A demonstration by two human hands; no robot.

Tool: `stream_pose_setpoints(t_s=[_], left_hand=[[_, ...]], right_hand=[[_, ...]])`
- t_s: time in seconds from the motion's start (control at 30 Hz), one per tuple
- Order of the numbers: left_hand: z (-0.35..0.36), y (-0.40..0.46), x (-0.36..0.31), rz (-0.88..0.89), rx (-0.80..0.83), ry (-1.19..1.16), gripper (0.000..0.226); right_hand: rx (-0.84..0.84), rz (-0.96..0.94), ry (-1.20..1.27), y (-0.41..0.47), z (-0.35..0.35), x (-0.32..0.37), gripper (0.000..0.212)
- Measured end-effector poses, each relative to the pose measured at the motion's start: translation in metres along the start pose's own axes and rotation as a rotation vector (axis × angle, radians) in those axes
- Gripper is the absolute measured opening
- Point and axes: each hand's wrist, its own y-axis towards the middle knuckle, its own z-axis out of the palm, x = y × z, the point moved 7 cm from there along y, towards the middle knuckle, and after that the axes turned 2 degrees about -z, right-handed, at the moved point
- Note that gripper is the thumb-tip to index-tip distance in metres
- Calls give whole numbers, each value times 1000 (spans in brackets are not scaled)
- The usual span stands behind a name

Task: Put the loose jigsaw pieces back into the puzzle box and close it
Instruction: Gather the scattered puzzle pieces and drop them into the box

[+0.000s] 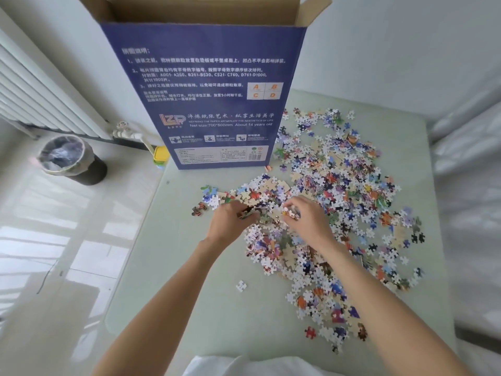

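Note:
A tall blue puzzle box (206,99) stands upright at the far left of the pale green table (189,280), its top flaps open. Loose jigsaw pieces (344,185) lie spread in a wide heap across the table's middle and right side. My left hand (230,218) has its fingers curled around a clump of pieces at the heap's near-left edge. Right beside it, my right hand (303,215) pinches a few pieces between thumb and fingers. Both hands sit low on the heap, about a hand's length in front of the box.
A single white piece (241,285) lies apart near the table's front. On the floor at left stand a lined waste bin (71,160) and a white radiator (40,96). A small yellow-green container (160,156) sits behind the box's left corner. A white-covered surface borders the table's right side.

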Motion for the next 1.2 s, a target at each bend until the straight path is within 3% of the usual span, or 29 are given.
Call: stream_pose_setpoints(t_s=[0.13, 0.27, 0.53, 0.7, 0.9, 1.07, 1.2], left_hand=[[-49, -1, -36, 121, -100, -29, 47], [-127, -1, -94, 319, -256, -42, 35], [-293, 27, -184, 605, -700, 47, 27], [-314, 76, -187, 603, -554, 294, 25], [-302, 114, -159, 381, -315, 508, 37], [-308, 112, -158, 417, -376, 434, 37], [-309, 109, -153, 464, -437, 383, 33]], right_hand=[[-86, -39, 149, -2, -48, 29, 28], [-186, -151, 330, 13, -115, 72, 30], [-446, -454, 347, 82, -250, 176, 23], [-503, -565, 191, 122, -277, 210, 19], [-308, -645, -109, 154, -249, 223, 18], [-104, -666, -235, 173, -222, 232, 19], [-68, -655, -228, 181, -213, 236, 20]])
